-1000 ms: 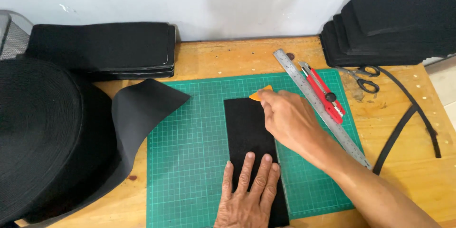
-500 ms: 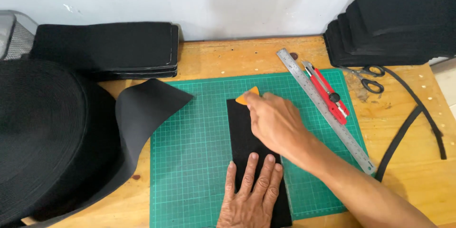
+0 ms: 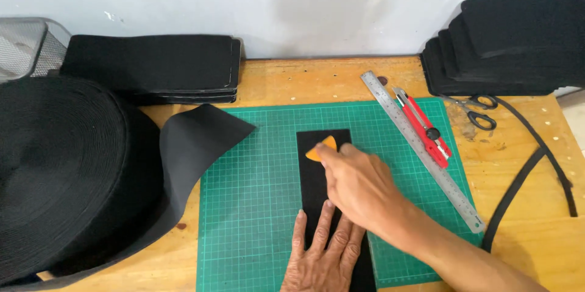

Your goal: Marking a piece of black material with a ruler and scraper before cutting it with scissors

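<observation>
Right hand (image 3: 359, 185) pinches orange chalk (image 3: 321, 147) on black strip (image 3: 323, 176); left hand (image 3: 323, 255) presses flat, fingers spread.

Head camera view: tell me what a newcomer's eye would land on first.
The green cutting mat in the middle of the wooden table stands out, with a black strip lying on it. The left hand presses flat on the strip's near end while the right hand holds a small orange piece against it. A huge roll of black webbing fills the left side, and a red utility knife lies beside a steel ruler on the right.
</observation>
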